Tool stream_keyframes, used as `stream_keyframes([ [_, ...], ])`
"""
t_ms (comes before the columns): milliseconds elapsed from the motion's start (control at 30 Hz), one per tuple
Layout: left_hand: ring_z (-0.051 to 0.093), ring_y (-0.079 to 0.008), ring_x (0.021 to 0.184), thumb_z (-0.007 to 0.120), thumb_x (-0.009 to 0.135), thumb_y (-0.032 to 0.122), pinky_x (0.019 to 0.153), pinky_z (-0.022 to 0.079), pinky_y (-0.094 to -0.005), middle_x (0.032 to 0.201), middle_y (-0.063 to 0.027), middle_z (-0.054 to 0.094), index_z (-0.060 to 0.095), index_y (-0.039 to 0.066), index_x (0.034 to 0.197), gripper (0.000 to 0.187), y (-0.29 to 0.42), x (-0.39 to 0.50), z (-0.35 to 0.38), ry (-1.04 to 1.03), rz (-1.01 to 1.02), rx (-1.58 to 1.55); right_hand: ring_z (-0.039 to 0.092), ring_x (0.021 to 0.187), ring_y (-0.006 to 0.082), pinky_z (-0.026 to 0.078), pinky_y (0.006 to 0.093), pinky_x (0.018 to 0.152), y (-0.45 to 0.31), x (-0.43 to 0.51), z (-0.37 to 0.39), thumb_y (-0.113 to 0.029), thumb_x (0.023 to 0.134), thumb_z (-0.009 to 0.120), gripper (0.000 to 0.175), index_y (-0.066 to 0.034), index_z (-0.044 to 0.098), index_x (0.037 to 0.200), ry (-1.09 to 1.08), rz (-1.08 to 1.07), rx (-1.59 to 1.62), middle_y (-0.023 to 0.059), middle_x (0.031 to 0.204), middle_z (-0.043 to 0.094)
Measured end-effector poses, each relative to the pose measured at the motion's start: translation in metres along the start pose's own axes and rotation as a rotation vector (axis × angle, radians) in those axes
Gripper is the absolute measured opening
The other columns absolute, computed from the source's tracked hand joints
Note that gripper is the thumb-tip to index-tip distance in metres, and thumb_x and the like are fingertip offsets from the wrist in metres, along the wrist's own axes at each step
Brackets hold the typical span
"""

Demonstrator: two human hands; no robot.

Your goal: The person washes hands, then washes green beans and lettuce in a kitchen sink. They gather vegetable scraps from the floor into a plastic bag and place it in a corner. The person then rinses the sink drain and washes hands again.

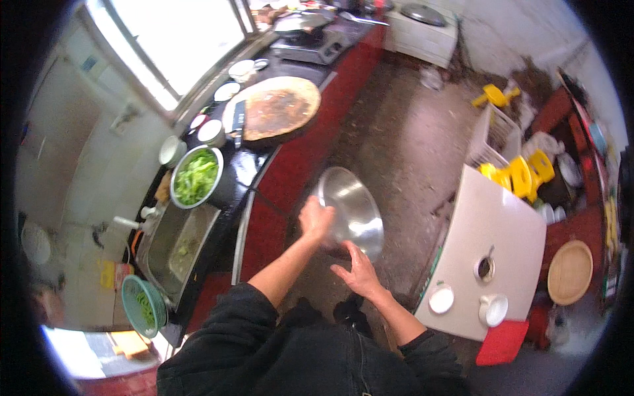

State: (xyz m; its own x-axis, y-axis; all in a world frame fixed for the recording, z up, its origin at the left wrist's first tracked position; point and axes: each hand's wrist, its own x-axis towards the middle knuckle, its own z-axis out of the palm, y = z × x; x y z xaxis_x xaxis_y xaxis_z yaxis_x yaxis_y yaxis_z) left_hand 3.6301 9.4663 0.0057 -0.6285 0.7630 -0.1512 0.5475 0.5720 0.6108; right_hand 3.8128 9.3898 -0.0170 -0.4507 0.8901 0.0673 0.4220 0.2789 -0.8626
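In front of me, over the floor beside the counter, a shiny stainless steel basin hangs tilted. My left hand grips its rim on the left side. My right hand is at the basin's near edge with fingers apart; whether it touches the metal I cannot tell. No food shows inside the basin. To the left on the dark counter, a metal bowl holds chopped green leaves, next to the sink. Farther along the counter lies a round wooden chopping board with a cleaver on its left edge.
A green plastic colander with greens stands at the sink's near end. Beyond the board is a gas stove. At right stands a pale table with a white mug, a white lid and a tape roll, near yellow stools.
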Motion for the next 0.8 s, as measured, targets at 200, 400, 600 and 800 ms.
stream_keyframes([
  [200, 0.065, -0.0264, 0.076, 0.069, 0.078, 0.024, 0.076, 0.053, -0.0382, 0.081, -0.0153, 0.066, 0.061, -0.001, 0.093, 0.030, 0.004, -0.009, -0.076, -0.144, -0.041, -0.535, 0.064, 0.075, 0.0381, 0.050, 0.0442, 0.066, -0.069, 0.058, 0.017, -0.015, 0.089, 0.060, 0.028, -0.0051, 0.057, 0.116, 0.070, -0.061, -0.140, 0.0177, 0.083, 0.066],
  [400, 0.057, -0.0243, 0.109, 0.059, 0.090, 0.014, 0.087, 0.050, -0.0334, 0.117, -0.0167, 0.054, 0.054, -0.002, 0.122, 0.036, -0.041, -0.054, -0.211, 0.095, 0.220, -1.066, 0.065, 0.062, 0.0239, 0.049, 0.0338, 0.059, -0.171, 0.105, 0.070, -0.010, 0.085, 0.064, 0.024, -0.0091, 0.065, 0.109, -0.113, -0.185, 0.105, 0.0154, 0.074, 0.064],
  [600, 0.049, -0.0399, 0.124, 0.067, 0.082, 0.012, 0.106, 0.038, -0.0476, 0.135, -0.0224, 0.047, 0.058, -0.001, 0.122, 0.044, -0.127, -0.090, -0.297, 0.515, 0.944, -0.016, 0.054, 0.083, 0.0082, 0.046, 0.0245, 0.074, -0.255, 0.144, 0.177, -0.014, 0.092, 0.059, 0.016, -0.0023, 0.061, 0.103, -0.316, -0.070, 0.886, -0.0014, 0.095, 0.061],
  [800, 0.053, -0.0266, 0.122, 0.061, 0.090, 0.017, 0.109, 0.034, -0.0462, 0.121, -0.0115, 0.062, 0.066, 0.009, 0.103, 0.016, -0.230, -0.111, -0.351, 0.766, 0.807, 0.178, 0.057, 0.090, 0.0139, 0.045, 0.0298, 0.085, -0.280, 0.191, 0.263, -0.019, 0.098, 0.052, 0.016, -0.0050, 0.059, 0.100, -0.407, 0.239, 1.265, 0.0010, 0.097, 0.062],
])
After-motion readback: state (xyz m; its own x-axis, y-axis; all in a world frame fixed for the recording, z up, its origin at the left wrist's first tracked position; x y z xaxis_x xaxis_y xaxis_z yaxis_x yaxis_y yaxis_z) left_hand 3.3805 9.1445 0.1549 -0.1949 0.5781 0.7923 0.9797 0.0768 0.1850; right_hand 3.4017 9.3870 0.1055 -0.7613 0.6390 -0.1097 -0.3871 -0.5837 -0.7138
